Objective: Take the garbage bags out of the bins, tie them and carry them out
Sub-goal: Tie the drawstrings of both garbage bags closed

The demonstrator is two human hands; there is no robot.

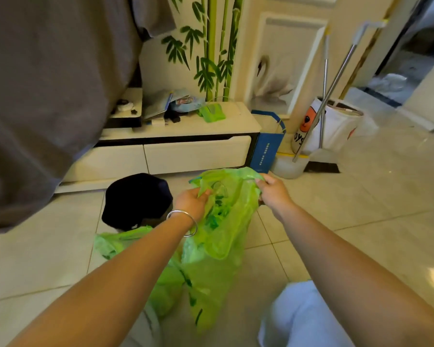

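A translucent green garbage bag (pixel 226 221) hangs in the middle of the view, stretched open at its top between both hands. My left hand (pixel 192 202) pinches the bag's left rim; a silver bangle sits on that wrist. My right hand (pixel 273 192) grips the right rim. The bag's lower part drapes down to the tiled floor. A second bunch of green plastic (pixel 118 242) lies on the floor under my left forearm. Just behind it stands a bin with a black cover (pixel 135 199); its inside is hidden.
A low white cabinet (pixel 186 151) with clutter and a green bag roll (pixel 212 112) runs behind. A blue paper bag (pixel 267 144), a white bucket (pixel 288 166), mop poles (pixel 326 96) and a white toy bag (pixel 333 126) stand right. Grey cloth (pixel 48 83) hangs left. My knee (pixel 301 314) is below.
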